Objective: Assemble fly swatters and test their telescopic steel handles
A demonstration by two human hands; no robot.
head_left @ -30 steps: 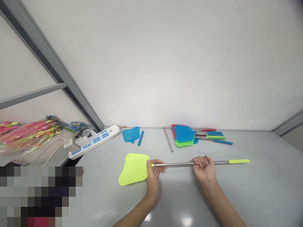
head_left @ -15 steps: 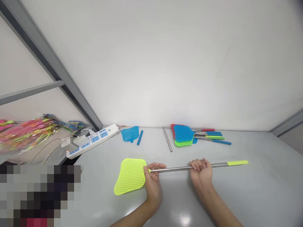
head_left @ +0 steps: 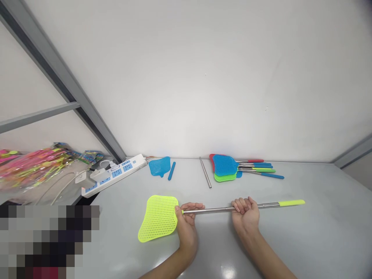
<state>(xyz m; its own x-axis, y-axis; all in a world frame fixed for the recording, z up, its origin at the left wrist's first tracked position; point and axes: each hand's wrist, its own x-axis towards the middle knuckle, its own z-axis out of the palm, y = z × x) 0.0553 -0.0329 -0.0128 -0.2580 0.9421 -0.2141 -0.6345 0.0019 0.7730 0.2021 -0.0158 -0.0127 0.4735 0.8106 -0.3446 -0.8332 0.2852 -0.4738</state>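
Observation:
A yellow-green fly swatter (head_left: 159,217) with an extended metal shaft lies crosswise in front of me, its perforated head to the left and its yellow grip to the right. My left hand (head_left: 187,224) holds it where the head meets the shaft, thumb on the head's edge and fingers behind. Around the middle of the shaft, the fingers of my right hand (head_left: 246,213) are wrapped. Beyond the hands lie a loose metal rod (head_left: 205,172), a blue swatter head (head_left: 159,167) and a separate blue grip (head_left: 171,171).
Several swatters in blue, red and green are stacked (head_left: 225,166) near the wall, grips pointing right. A white power strip (head_left: 116,174) with plugs and cables runs along the left side. Bagged colourful items (head_left: 35,168) lie farther left, beside a grey metal frame (head_left: 72,85).
My hands and the swatter have shifted very slightly left. Both hands keep their hold, and the shaft looks about as long as before.

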